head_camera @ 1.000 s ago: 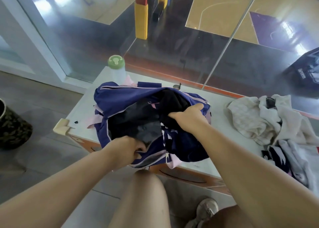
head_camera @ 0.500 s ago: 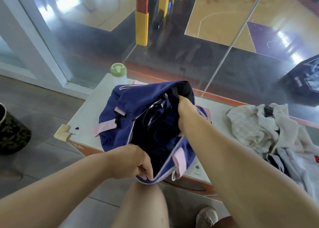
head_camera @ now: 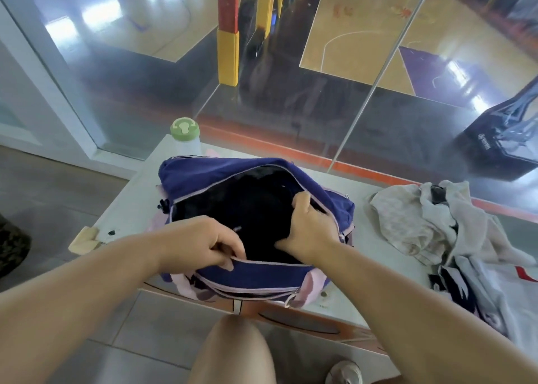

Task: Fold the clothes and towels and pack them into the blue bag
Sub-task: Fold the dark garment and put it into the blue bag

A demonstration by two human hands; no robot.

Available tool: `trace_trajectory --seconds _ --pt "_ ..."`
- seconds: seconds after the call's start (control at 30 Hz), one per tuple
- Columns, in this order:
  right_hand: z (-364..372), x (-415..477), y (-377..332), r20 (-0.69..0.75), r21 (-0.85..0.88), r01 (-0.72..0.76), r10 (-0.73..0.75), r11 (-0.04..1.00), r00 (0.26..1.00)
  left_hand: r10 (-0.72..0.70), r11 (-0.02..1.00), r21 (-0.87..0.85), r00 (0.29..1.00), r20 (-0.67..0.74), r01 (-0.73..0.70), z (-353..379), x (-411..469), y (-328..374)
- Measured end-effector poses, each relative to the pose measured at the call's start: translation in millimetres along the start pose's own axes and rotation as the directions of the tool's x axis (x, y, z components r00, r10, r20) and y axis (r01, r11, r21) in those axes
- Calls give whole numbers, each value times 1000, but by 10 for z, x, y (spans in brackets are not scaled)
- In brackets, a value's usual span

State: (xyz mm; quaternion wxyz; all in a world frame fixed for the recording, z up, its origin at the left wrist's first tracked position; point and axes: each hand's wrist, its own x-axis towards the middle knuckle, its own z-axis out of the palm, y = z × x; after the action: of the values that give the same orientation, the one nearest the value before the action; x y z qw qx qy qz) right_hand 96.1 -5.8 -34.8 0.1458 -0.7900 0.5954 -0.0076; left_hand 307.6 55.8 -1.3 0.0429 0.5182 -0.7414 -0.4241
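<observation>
The blue bag (head_camera: pixel 221 177) with pink trim lies open on the white table (head_camera: pixel 136 203), its mouth facing up. A black garment (head_camera: pixel 247 209) fills the inside. My left hand (head_camera: pixel 201 244) pinches the near zipper edge of the bag. My right hand (head_camera: pixel 308 229) reaches into the opening on the right side, fingers curled against the black garment and the bag's far rim. A heap of crumpled beige towels (head_camera: pixel 413 223) and a white and dark garment (head_camera: pixel 495 290) lie on the table to the right.
A bottle with a green lid (head_camera: pixel 185 134) stands behind the bag at the table's far left corner. A glass wall (head_camera: pixel 291 92) runs behind the table. A dark camouflage bin (head_camera: pixel 11 247) sits on the floor at left. My knee (head_camera: pixel 233 348) is under the table's near edge.
The bag has dropped from tilted up to lying flat with its mouth wide open. My right hand has moved deeper into the opening; my left hand still holds the near edge.
</observation>
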Motion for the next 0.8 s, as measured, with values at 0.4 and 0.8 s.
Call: trace_trajectory --seconds 0.4,0.8 --pt "144 255 349 332 -526 496 -370 691 868 -193 981 25 981 -2 193 -18 305 -26" --pt "72 -1 499 369 -337 527 -406 780 836 -149 966 214 989 16 143 161 327 -35"
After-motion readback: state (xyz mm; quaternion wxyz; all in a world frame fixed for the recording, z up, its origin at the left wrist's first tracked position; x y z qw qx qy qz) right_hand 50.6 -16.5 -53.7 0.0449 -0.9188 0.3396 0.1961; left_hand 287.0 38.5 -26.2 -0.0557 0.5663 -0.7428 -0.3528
